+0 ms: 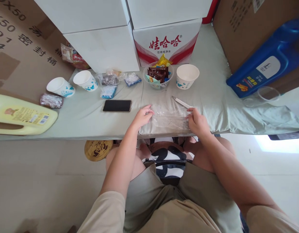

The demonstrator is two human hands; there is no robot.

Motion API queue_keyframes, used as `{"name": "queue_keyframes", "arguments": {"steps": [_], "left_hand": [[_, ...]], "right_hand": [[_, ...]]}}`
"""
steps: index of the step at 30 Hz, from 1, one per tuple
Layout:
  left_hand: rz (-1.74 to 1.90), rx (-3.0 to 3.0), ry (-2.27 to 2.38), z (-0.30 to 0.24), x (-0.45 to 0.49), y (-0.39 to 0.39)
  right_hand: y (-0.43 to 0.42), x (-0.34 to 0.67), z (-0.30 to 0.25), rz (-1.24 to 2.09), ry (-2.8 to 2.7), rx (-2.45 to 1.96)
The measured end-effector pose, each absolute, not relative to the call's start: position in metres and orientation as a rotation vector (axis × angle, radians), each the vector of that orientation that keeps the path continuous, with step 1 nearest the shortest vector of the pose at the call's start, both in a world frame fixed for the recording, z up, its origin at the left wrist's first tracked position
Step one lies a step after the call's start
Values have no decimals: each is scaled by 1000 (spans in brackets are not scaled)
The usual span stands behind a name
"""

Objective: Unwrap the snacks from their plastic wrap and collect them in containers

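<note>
A sheet of clear plastic film [170, 119] lies crinkled on the cloth-covered table in front of me. My left hand [142, 117] is at its left edge, thumb and fingers closed on the film. At the right edge, my right hand [199, 122] is closed around the handle end of a white utility knife [181, 102]. The blade points away to the upper left, above the film's far edge. Part of the handle is hidden by my fingers.
Beyond the film stand a clear bowl of wrapped snacks [157, 84] and a paper cup [186, 77]. A phone [117, 105] lies to the left, near wrapped packets [108, 92] and two more paper cups [85, 81]. Large bottles stand at right [263, 61] and left [25, 115]. Boxes line the back.
</note>
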State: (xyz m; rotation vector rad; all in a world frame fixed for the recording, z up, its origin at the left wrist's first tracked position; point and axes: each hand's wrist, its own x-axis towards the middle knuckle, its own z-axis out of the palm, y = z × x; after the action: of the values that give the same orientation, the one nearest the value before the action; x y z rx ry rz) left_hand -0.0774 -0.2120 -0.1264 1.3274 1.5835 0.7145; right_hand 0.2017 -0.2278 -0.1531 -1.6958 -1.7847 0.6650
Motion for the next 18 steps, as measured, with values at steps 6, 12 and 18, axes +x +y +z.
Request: {"name": "queue_keyframes", "arguments": {"steps": [6, 12, 18], "left_hand": [[717, 1381, 1631, -131, -82, -212], [810, 1279, 1811, -131, -88, -212], [819, 1346, 1888, -133, -89, -210]], "right_hand": [[-228, 203, -141, 805, -1757, -1724], [-226, 204, -143, 805, -1742, -1720], [-225, 206, -148, 632, -1772, -1659]]}}
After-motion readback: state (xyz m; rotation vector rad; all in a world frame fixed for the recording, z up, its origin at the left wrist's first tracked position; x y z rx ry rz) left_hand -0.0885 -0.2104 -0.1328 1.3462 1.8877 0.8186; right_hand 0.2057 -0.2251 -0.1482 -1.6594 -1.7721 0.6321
